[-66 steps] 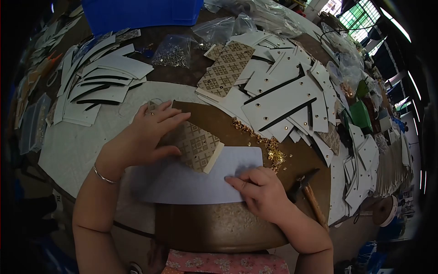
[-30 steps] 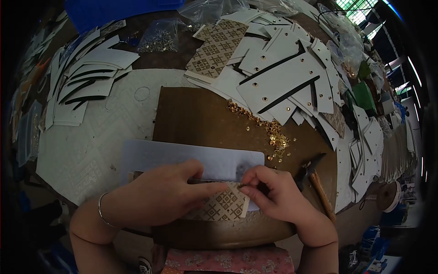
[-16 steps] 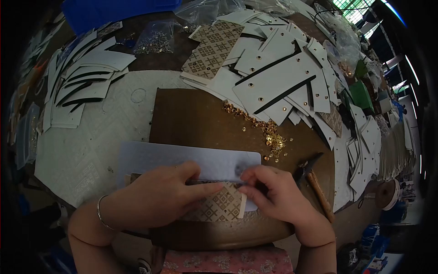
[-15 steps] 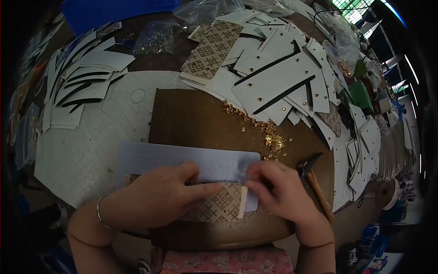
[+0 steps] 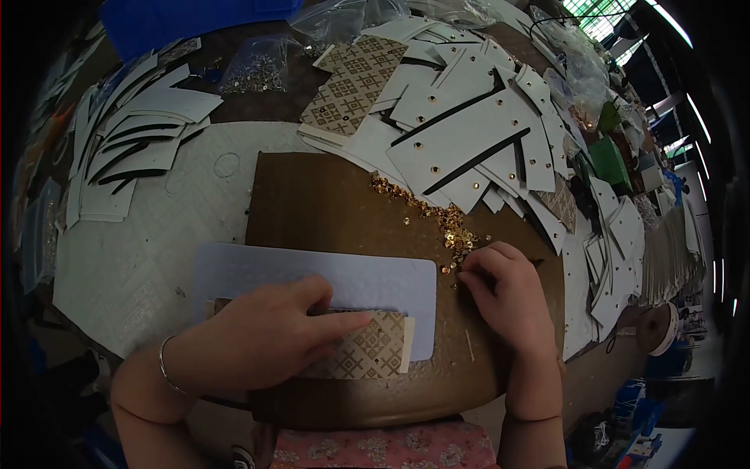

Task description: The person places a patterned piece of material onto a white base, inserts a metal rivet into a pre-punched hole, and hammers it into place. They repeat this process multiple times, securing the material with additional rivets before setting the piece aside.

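My left hand (image 5: 269, 332) lies over a tan panel (image 5: 375, 344) with a diamond pattern. Its index finger is stretched flat along the panel's top edge and the thumb stands apart; the other fingers are mostly hidden. Beneath the panel is a smooth, pale grey-blue sheet (image 5: 383, 277). My right hand (image 5: 508, 293) is at the lower edge of a pile of small gold metal fasteners (image 5: 457, 234), with thumb and index fingertips close together in a pinch. What sits between those fingertips, if anything, is too small to make out.
A brown board (image 5: 312, 191) covers the work spot. White panels with gold studs (image 5: 461, 148) are heaped behind it, and curved white pieces (image 5: 148, 117) at left. A bag of metal parts (image 5: 258, 74) and a blue bin (image 5: 195, 23) stand at the back.
My right hand has moved right and up from the patterned panel's corner to the gold fasteners. My left hand keeps its place on the panel. The whole view has shifted slightly.
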`<state>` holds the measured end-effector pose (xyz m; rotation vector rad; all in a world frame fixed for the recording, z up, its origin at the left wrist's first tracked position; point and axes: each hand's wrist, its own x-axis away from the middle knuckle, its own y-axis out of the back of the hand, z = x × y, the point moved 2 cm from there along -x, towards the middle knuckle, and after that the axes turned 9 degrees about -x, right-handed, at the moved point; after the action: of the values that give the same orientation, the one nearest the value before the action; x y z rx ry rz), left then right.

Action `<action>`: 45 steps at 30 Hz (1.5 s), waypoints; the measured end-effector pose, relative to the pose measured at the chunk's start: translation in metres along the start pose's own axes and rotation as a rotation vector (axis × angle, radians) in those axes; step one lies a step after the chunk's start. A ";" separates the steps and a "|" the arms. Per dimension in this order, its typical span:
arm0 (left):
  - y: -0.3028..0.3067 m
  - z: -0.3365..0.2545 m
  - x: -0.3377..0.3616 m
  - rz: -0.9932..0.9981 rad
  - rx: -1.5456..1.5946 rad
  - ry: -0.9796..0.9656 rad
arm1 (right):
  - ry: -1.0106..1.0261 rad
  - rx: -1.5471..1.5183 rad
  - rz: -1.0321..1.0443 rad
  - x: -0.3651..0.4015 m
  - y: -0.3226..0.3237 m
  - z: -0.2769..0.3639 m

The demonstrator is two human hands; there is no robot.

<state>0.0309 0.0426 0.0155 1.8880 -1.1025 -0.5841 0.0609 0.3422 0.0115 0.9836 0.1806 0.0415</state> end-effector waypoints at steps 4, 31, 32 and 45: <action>-0.001 0.001 0.000 0.005 0.000 0.000 | 0.103 -0.107 -0.060 -0.002 -0.004 0.017; -0.007 0.008 0.002 -0.063 0.070 -0.052 | 0.137 -0.140 -0.277 0.057 0.014 0.027; -0.008 0.008 0.002 -0.070 0.083 -0.060 | -0.048 -0.132 -0.382 0.073 0.019 0.010; -0.013 0.012 0.003 -0.097 0.071 -0.075 | 0.036 0.090 -0.097 0.120 0.022 0.039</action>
<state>0.0299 0.0384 -0.0019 2.0038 -1.0975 -0.6829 0.1863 0.3359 0.0348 1.0635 0.2651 -0.0376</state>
